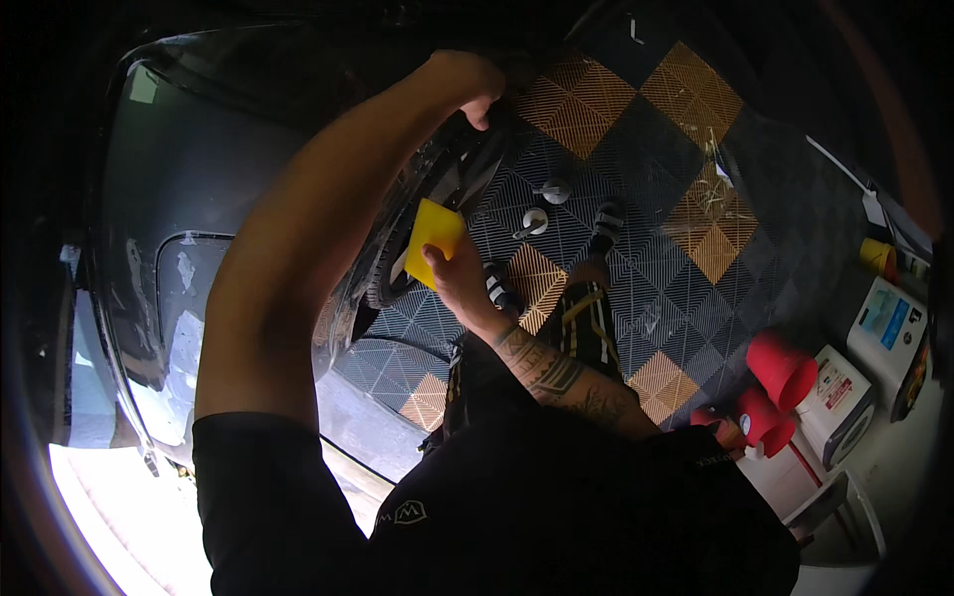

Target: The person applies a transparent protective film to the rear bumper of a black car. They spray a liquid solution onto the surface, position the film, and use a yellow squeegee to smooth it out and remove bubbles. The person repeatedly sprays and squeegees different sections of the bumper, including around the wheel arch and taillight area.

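Note:
In my right hand (459,283) is a flat yellow rectangular squeegee card (434,236), with the thumb pressed on its face. It is held up in front of the car wheel (459,179). My left arm reaches up across the dark car body (189,129) on the left. At its end, my left hand (467,81) is bent over by the edge of the dark bodywork above the wheel. One digit points down; the other fingers are lost in shadow, so whether they grip anything is not visible.
Two small bottles (535,221) stand on the dark and orange tiled floor (581,99) beyond my feet. Red buckets (782,370) and white containers (835,402) line the right side. Light scraps (723,174) lie on the floor. Strong daylight comes in at lower left.

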`<control>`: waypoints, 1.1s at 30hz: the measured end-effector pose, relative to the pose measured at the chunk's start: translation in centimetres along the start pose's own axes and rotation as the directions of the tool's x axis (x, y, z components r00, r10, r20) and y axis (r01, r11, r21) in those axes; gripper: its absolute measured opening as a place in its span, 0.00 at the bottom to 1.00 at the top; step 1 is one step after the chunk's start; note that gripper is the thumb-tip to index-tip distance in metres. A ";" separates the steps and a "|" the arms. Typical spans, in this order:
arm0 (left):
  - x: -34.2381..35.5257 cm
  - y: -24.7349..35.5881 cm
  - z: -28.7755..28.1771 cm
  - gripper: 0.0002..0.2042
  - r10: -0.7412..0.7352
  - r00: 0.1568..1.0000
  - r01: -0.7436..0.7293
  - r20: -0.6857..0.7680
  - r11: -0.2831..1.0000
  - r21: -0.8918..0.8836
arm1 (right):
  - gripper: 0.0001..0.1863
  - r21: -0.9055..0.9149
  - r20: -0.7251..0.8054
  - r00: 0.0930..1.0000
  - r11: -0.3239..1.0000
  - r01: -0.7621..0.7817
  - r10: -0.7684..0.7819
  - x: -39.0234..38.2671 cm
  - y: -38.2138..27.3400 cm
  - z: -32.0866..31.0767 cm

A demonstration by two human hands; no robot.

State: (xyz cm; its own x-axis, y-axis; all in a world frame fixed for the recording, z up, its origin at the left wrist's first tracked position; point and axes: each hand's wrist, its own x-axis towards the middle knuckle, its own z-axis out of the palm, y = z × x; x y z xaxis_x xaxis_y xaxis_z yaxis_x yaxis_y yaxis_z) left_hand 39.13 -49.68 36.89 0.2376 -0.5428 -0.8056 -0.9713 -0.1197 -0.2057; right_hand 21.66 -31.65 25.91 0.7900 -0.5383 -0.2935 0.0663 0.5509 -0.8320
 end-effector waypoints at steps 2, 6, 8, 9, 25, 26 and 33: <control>4.6 -0.4 3.8 0.29 -0.082 0.969 0.023 0.235 0.969 0.245 | 0.19 -0.217 -0.097 0.995 0.976 0.015 -0.037 -1.9 -1.9 4.1; 3.0 2.1 5.3 0.31 -0.151 0.949 -0.001 0.275 0.876 0.482 | 0.15 -0.260 -0.309 0.898 0.936 0.237 -0.314 -2.0 -1.5 10.9; 2.5 1.9 5.9 0.24 -0.128 0.926 -0.074 0.354 0.860 0.505 | 0.12 -0.266 -0.413 0.840 0.928 0.259 -0.353 -1.3 -1.1 12.4; 3.0 1.2 6.4 0.21 -0.130 0.894 -0.109 0.429 0.866 0.489 | 0.11 -0.292 -0.437 0.828 0.927 0.237 -0.350 -1.2 -1.2 12.7; 2.0 -2.5 5.7 0.11 0.297 0.909 -0.347 0.293 0.928 0.137 | 0.07 -0.241 -0.589 0.773 0.964 0.112 -0.237 6.8 0.2 6.6; 2.0 -2.4 5.8 0.15 0.263 0.924 -0.324 0.277 0.924 0.204 | 0.07 -0.133 -0.578 0.797 0.984 0.117 -0.173 7.1 0.7 6.4; -0.9 -1.3 4.2 0.38 0.118 0.987 -0.150 0.108 0.916 0.372 | 0.07 0.366 -0.434 0.898 0.924 0.109 0.066 6.0 0.6 4.6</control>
State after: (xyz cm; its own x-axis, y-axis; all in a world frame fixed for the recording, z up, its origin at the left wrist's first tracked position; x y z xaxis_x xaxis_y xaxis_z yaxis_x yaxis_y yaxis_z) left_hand 40.21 -45.57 35.58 0.1218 -0.4604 -0.8793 -0.9197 0.2808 -0.2744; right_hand 29.25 -31.59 25.83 0.4494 -0.7240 -0.5234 0.3702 0.6841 -0.6285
